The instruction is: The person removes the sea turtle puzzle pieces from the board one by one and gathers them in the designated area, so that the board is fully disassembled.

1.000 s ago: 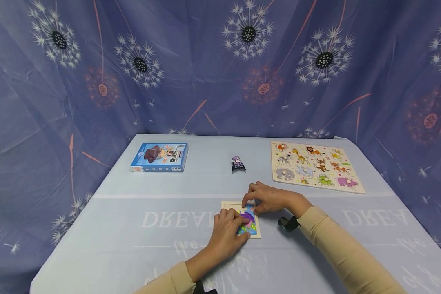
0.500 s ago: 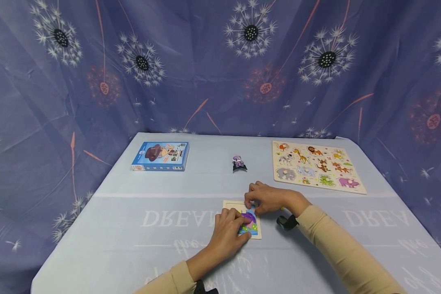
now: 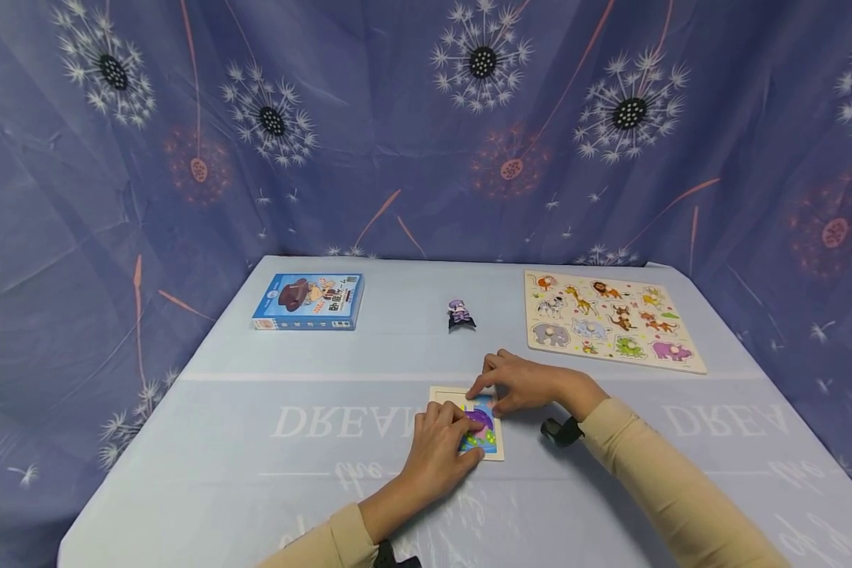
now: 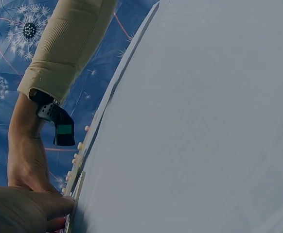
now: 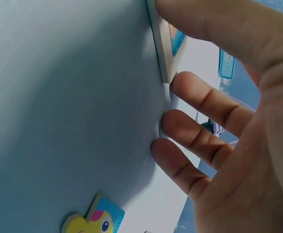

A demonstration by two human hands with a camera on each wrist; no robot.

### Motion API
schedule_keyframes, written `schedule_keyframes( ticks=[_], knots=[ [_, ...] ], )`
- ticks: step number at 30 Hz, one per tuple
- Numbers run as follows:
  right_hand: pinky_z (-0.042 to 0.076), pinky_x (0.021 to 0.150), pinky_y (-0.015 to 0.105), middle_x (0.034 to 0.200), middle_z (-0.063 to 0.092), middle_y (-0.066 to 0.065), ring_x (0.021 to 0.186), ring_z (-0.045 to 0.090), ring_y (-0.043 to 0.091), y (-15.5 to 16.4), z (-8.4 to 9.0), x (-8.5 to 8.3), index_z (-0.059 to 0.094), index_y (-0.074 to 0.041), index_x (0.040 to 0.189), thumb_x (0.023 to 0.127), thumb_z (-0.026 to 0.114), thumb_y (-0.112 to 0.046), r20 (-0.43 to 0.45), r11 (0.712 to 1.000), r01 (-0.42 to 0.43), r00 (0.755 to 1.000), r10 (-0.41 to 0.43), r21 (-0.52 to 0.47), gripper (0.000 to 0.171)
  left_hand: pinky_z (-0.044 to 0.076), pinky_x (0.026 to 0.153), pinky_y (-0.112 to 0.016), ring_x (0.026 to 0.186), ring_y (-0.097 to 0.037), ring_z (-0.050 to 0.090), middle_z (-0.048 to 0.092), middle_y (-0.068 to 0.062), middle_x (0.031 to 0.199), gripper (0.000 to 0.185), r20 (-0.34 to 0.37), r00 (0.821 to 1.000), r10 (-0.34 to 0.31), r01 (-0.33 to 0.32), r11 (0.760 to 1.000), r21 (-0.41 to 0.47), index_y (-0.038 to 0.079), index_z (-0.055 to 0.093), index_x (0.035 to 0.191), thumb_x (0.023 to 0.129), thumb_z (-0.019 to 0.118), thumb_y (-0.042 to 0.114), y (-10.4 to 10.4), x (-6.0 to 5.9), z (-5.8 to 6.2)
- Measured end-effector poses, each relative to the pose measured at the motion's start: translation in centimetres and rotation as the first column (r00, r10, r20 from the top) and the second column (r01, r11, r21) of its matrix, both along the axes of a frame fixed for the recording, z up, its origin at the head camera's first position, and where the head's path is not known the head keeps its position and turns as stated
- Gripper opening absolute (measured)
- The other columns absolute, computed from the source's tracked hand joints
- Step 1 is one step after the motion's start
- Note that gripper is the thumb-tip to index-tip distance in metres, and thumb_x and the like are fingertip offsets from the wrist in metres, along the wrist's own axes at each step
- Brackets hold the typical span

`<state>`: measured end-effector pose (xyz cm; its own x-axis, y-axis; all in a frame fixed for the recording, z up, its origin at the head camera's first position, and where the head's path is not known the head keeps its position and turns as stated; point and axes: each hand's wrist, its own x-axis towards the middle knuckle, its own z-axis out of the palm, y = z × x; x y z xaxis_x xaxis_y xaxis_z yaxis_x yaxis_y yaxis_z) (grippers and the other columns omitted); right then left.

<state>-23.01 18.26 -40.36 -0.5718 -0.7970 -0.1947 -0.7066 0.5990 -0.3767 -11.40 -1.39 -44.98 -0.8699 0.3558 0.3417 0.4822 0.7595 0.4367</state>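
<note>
A small wooden jigsaw puzzle (image 3: 446,391) with a purple and blue picture lies on the table in the head view. My left hand (image 3: 436,442) rests across its left part, thumb at the near rim and index finger on the purple area. At the far right corner my right hand (image 3: 528,386) touches the puzzle, index finger and thumb spread apart around a blue corner piece (image 3: 481,401). In the right wrist view the thumb lies over the frame and the other visible fingers reach past its corner. A loose yellow and blue puzzle piece (image 5: 102,221) lies near that hand.
A blue game box (image 3: 308,302) stands at the far left. A small purple figure (image 3: 460,314) is behind the puzzle, and an animal peg board (image 3: 610,319) lies at the far right. A dandelion-print curtain (image 3: 397,126) hangs behind the table.
My right index finger has shifted left, away from the thumb, baring more of the blue corner piece. The left hand stays in place on the puzzle.
</note>
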Motion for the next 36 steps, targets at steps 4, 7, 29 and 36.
schedule_keyframes(
  ticks=[4, 7, 29, 36],
  knots=[
    [0.035, 0.078, 0.027, 0.102, 0.052, -0.005, 0.09, 0.038, 0.011, -0.1, 0.0, 0.0, 0.063, -0.039, 0.113, 0.079, 0.073, -0.027, -0.006, 1.0, 0.001, 1.0, -0.001, 0.017, 0.037, 0.03, 0.084, -0.036, 0.097, -0.014, 0.042, 0.055, 0.005, 0.103, 0.032, 0.008, 1.0, -0.001, 0.001, 1.0, 0.001, 0.019, 0.072, 0.105, 0.076, 0.073, 0.031, 0.0, 0.0, 0.0],
    [0.034, 0.077, 0.027, 0.101, 0.051, -0.004, 0.09, 0.037, 0.012, -0.2, 0.1, -0.1, 0.062, -0.038, 0.111, 0.079, 0.073, -0.027, -0.019, 0.999, -0.011, 1.0, 0.011, 0.034, 0.036, 0.03, 0.084, -0.035, 0.096, -0.014, 0.042, 0.055, 0.005, 0.103, 0.032, 0.01, 1.0, 0.0, 0.0, 1.0, -0.001, 0.019, 0.072, 0.105, 0.076, 0.073, 0.031, 0.0, 0.0, 0.0],
    [0.034, 0.079, 0.03, 0.095, 0.053, -0.002, 0.091, 0.039, 0.013, -1.2, 0.4, 0.2, 0.057, -0.032, 0.104, 0.073, 0.075, -0.02, -0.036, 0.999, 0.023, 0.999, -0.021, 0.044, 0.037, 0.03, 0.083, -0.035, 0.097, -0.014, 0.042, 0.055, 0.005, 0.103, 0.032, -0.001, 1.0, 0.006, -0.006, 1.0, -0.002, 0.02, 0.072, 0.106, 0.075, 0.074, 0.031, 0.0, 0.0, 0.0],
    [0.036, 0.078, 0.029, 0.094, 0.057, -0.005, 0.088, 0.041, 0.011, 0.0, -0.7, 1.3, 0.057, -0.03, 0.115, 0.079, 0.072, -0.018, -0.095, 0.996, 0.05, 0.994, -0.057, -0.081, 0.041, 0.03, 0.082, -0.034, 0.096, -0.014, 0.042, 0.054, 0.005, 0.102, 0.032, 0.003, 1.0, 0.006, -0.006, 1.0, -0.011, 0.02, 0.072, 0.105, 0.075, 0.074, 0.031, 0.1, 0.0, 0.0]
  ],
)
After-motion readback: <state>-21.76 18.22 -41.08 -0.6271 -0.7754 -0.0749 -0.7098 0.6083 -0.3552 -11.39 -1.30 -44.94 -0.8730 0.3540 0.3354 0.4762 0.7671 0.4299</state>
